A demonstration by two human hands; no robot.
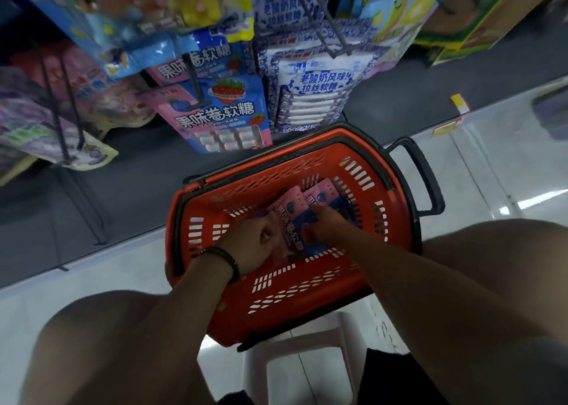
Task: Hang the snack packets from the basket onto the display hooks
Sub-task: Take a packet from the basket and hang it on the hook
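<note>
Left hand (255, 244) and right hand (330, 224) are both lowered inside the orange basket (276, 300), with fingers curled onto the pink-and-blue snack packet (289, 223) on top of the pile. It is pinched at its left edge by the left and clamped on its right side by the right. The display rack above is filled with hung stock: strawberry packets (224, 115) on a display hook (196, 87), blue-white packets (313, 97) just beside them on the right. The basket is set on a white stool (307, 341) over the tiled floor (491, 164), between the knees. Its black handle (427, 183) is folded out to the right. More pink packets (322, 189) are seen under the held one. A beaded bracelet (229, 261) is worn on the left wrist.
</note>
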